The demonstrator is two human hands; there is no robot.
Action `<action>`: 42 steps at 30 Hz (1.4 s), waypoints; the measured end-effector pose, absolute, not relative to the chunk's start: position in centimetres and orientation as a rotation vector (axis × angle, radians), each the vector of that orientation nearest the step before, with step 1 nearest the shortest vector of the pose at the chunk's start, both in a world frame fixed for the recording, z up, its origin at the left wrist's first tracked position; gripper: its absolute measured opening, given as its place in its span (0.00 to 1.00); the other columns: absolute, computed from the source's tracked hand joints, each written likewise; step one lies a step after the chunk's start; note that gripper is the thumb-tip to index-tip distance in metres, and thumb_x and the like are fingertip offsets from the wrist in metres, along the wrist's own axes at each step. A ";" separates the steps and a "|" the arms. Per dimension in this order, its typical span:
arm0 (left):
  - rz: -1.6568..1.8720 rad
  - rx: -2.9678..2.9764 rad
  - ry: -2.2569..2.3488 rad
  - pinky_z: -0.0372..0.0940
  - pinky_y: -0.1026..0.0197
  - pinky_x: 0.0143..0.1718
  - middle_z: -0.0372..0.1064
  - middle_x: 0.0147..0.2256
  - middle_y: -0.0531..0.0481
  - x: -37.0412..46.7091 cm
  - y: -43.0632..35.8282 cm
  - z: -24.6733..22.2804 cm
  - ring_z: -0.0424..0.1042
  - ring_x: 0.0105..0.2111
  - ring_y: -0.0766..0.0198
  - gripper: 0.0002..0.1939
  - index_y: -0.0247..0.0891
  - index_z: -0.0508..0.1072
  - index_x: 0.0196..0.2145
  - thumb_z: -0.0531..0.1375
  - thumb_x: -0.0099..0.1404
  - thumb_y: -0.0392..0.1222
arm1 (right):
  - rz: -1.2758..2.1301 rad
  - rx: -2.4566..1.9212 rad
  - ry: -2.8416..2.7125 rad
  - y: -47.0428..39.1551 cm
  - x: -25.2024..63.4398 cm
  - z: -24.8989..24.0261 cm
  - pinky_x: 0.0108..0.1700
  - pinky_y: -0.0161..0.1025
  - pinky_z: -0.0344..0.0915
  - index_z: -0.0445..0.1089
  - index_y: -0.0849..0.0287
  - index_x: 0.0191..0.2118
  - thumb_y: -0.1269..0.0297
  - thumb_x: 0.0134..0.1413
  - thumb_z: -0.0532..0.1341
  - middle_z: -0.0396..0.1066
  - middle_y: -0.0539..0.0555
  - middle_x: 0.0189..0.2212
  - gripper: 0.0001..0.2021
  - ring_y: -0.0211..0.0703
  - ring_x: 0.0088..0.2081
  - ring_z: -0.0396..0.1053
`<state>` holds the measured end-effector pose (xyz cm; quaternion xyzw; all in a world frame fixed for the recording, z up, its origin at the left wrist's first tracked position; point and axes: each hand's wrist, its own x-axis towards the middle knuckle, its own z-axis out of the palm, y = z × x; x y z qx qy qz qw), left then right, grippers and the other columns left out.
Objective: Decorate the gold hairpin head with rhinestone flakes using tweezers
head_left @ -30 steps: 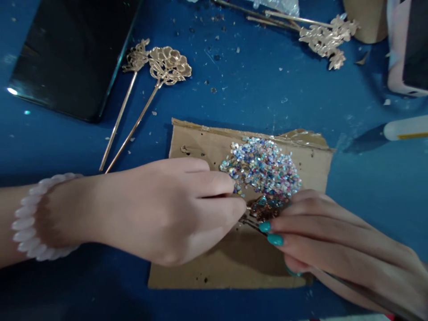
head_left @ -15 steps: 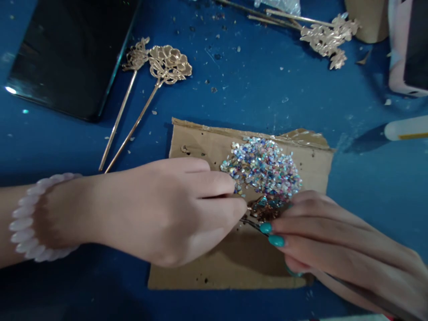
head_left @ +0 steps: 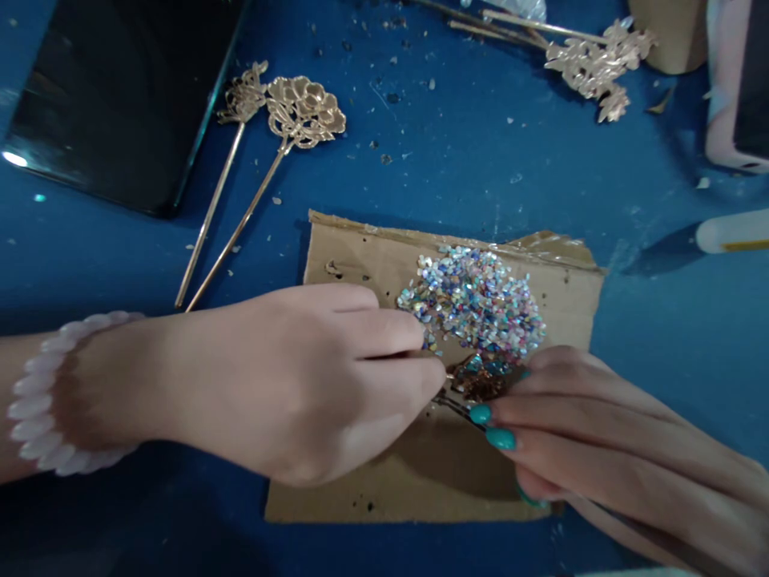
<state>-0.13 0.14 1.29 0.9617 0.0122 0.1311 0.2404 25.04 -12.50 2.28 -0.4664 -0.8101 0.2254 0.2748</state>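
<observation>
My left hand (head_left: 294, 385), with a pale bead bracelet (head_left: 36, 405) at the wrist, is closed over the stem of a hairpin. The hairpin's ornate metal head (head_left: 481, 378), partly set with blue-green chips, shows between my hands; its stem is mostly hidden. My right hand (head_left: 606, 449), with turquoise nails, is closed around dark tweezers (head_left: 456, 407) whose tips point left, just below the hairpin head. Just above lies a heap of small shiny multicoloured chips (head_left: 481, 296) on a piece of cardboard (head_left: 336, 501).
Two gold hairpins (head_left: 305, 112) lie at upper left beside a dark phone (head_left: 114, 104). More hairpins with flower heads (head_left: 594, 64) rest at the top right, near a pale-edged device (head_left: 724, 120). A white tube (head_left: 730, 232) is at the right edge. Small flakes dot the blue table (head_left: 456, 176).
The view has shifted very slightly. Both hands keep nearly the same pose, and the tweezers stay by the hairpin head.
</observation>
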 end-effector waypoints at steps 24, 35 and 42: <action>0.335 2.599 0.066 0.64 0.55 0.30 0.78 0.36 0.50 0.0 0.1 1.2 0.72 0.32 0.63 0.23 0.38 0.79 0.35 0.45 0.76 0.33 | 0.581 -1.325 -2.108 -12.9 24.3 2.6 0.46 0.42 0.81 0.78 0.51 0.43 0.63 0.68 0.56 0.81 0.51 0.34 0.12 0.44 0.39 0.80; 0.339 2.594 0.061 0.64 0.56 0.31 0.78 0.36 0.51 0.1 0.1 1.3 0.72 0.33 0.63 0.25 0.38 0.78 0.34 0.43 0.76 0.33 | 0.642 -1.293 -2.106 -12.8 24.5 2.4 0.48 0.41 0.80 0.77 0.52 0.45 0.59 0.69 0.56 0.81 0.51 0.35 0.11 0.44 0.40 0.80; 0.348 2.612 0.041 0.63 0.55 0.31 0.78 0.36 0.51 0.1 0.1 1.2 0.72 0.33 0.63 0.25 0.38 0.78 0.34 0.43 0.76 0.33 | 0.672 -1.289 -2.116 -12.7 24.5 2.5 0.49 0.39 0.79 0.76 0.52 0.44 0.60 0.69 0.57 0.81 0.50 0.35 0.10 0.42 0.42 0.80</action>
